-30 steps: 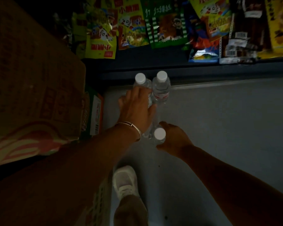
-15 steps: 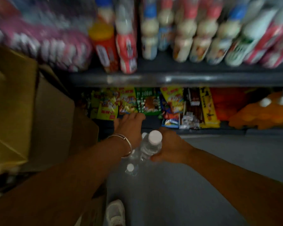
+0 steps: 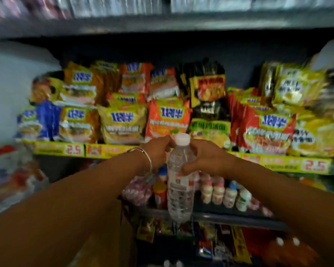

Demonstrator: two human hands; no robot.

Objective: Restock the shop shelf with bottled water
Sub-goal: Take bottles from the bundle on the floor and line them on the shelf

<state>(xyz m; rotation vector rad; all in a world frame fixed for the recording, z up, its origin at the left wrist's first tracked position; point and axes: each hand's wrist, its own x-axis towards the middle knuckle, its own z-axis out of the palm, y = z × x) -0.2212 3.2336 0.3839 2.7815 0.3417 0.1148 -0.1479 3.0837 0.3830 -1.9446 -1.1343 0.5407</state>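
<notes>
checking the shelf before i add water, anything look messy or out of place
The noodle packets on the middle shelf are heaped unevenly, some tilted and overlapping. Nothing looks spilled or torn, though the picture is blurred. The water bottle in the right hand looks intact, cap on.

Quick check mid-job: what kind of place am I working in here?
Most likely a small grocery shop: shelves stacked with instant noodle packets, yellow price strips marked 2.5, and small drink bottles on the shelf below.

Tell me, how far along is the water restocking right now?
Nothing looks shelved yet. In hand: the right hand grips a clear water bottle with a white cap, held upright before the noodle packets; the left hand is beside it, and whether its fingers hold more is hidden. Left to do: set the bottle on a shelf.
</notes>
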